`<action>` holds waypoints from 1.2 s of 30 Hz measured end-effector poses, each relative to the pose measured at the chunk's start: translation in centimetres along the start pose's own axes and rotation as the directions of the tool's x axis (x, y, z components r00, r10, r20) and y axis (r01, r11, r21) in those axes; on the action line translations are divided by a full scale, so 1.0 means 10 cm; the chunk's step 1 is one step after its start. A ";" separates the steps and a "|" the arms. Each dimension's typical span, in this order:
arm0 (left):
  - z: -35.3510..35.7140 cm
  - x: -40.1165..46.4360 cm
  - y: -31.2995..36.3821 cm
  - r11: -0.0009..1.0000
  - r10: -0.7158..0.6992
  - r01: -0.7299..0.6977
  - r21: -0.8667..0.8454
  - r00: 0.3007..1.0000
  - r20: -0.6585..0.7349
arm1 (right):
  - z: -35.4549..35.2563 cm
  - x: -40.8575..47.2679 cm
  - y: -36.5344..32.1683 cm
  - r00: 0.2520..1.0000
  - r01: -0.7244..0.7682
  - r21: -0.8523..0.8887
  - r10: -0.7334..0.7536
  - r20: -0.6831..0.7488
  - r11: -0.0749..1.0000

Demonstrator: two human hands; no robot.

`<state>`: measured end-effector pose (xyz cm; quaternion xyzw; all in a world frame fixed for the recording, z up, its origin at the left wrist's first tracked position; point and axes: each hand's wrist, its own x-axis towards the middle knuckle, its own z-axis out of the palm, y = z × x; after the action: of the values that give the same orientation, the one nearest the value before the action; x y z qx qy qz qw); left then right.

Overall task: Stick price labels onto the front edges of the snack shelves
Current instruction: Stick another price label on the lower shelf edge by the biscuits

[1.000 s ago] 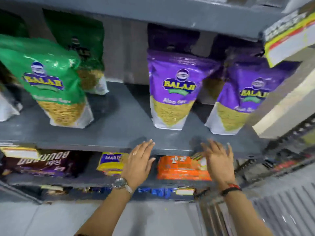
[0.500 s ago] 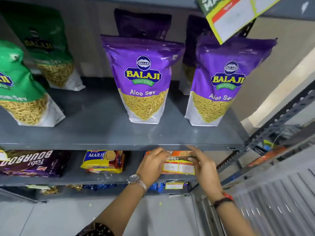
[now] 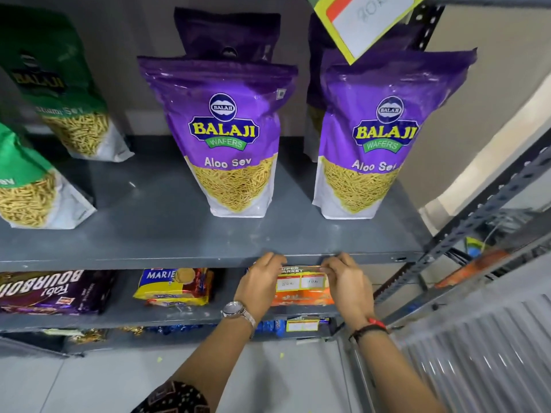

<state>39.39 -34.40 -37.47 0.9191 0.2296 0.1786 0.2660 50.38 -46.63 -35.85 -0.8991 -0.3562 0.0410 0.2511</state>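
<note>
Pinched at each end between left hand (image 3: 258, 281) and right hand (image 3: 346, 280): price label (image 3: 301, 278), long axis level, top edge touching shelf edge (image 3: 179, 260), hanging just below.

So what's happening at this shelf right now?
A person is fitting a price label onto the front edge of the grey shelf that carries the purple Aloo Sev bags. The left hand pinches the label's left end and the right hand its right end, holding it up against the edge below the two front bags. Whether it is stuck down yet cannot be told. Another label hangs tilted from the shelf above.
</note>
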 end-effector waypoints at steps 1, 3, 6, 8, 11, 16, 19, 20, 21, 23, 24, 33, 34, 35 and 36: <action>0.00 0.00 0.00 1.000 0.003 -0.003 0.003 1.000 -0.008 | 0.00 0.01 0.00 1.000 0.008 -0.010 -0.008 -0.011 1.000; -0.03 0.00 0.02 1.000 0.013 -0.013 -0.007 1.000 -0.027 | -0.01 0.03 -0.01 0.999 0.027 -0.022 -0.028 -0.024 0.999; -0.07 0.02 0.04 1.000 0.025 -0.026 -0.016 0.998 -0.060 | -0.04 0.05 -0.01 0.999 0.042 -0.011 -0.042 -0.030 0.999; -0.09 0.04 0.05 1.000 0.019 -0.020 -0.023 0.997 -0.072 | -0.06 0.06 -0.02 0.999 0.042 0.005 -0.042 -0.031 0.999; -0.09 0.06 0.06 0.999 0.002 -0.006 -0.044 0.996 -0.086 | -0.08 0.07 -0.03 0.998 0.044 0.025 -0.043 -0.041 0.999; -0.06 0.07 0.06 0.997 -0.022 0.014 -0.077 0.994 -0.102 | -0.08 0.09 -0.02 0.999 0.041 0.033 -0.039 -0.038 0.999; -0.05 0.08 0.06 0.996 -0.033 0.023 -0.087 0.994 -0.108 | -0.07 0.10 -0.02 0.999 0.043 0.050 -0.041 -0.034 0.998; -0.05 0.08 0.06 0.996 -0.038 0.028 -0.085 0.993 -0.112 | -0.07 0.10 -0.02 0.999 0.041 0.057 -0.040 -0.034 0.997; -0.05 0.09 0.06 0.996 -0.043 0.033 -0.085 0.992 -0.117 | -0.07 0.11 -0.02 0.999 0.040 0.064 -0.038 -0.036 0.997; -0.05 0.10 0.07 0.996 -0.047 0.036 -0.087 0.990 -0.130 | -0.06 0.12 -0.03 0.998 0.041 0.077 -0.037 -0.045 0.996; -0.05 0.11 0.07 0.995 -0.048 0.037 -0.088 0.990 -0.132 | -0.05 0.14 -0.03 0.998 0.039 0.084 -0.035 -0.049 0.996; -0.28 0.23 0.04 0.984 -0.163 0.169 0.065 0.983 -0.087 | -0.27 0.26 -0.04 0.999 -0.031 0.051 0.033 -0.027 0.998; -0.34 0.22 0.06 0.985 -0.140 0.149 0.087 0.985 -0.100 | -0.35 0.25 -0.09 0.998 0.011 0.057 -0.008 -0.061 0.998; -0.40 0.22 0.10 0.989 -0.101 0.113 0.094 0.987 -0.127 | -0.45 0.23 -0.16 0.992 0.065 0.072 -0.057 -0.113 0.995; -0.48 0.22 0.16 0.994 -0.053 0.068 0.088 0.985 -0.164 | -0.57 0.22 -0.24 0.979 0.123 0.085 -0.107 -0.176 0.989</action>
<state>39.57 -32.47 -32.26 0.9057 0.2864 0.2331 0.2084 51.95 -46.09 -29.49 -0.8641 -0.3824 -0.0336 0.3255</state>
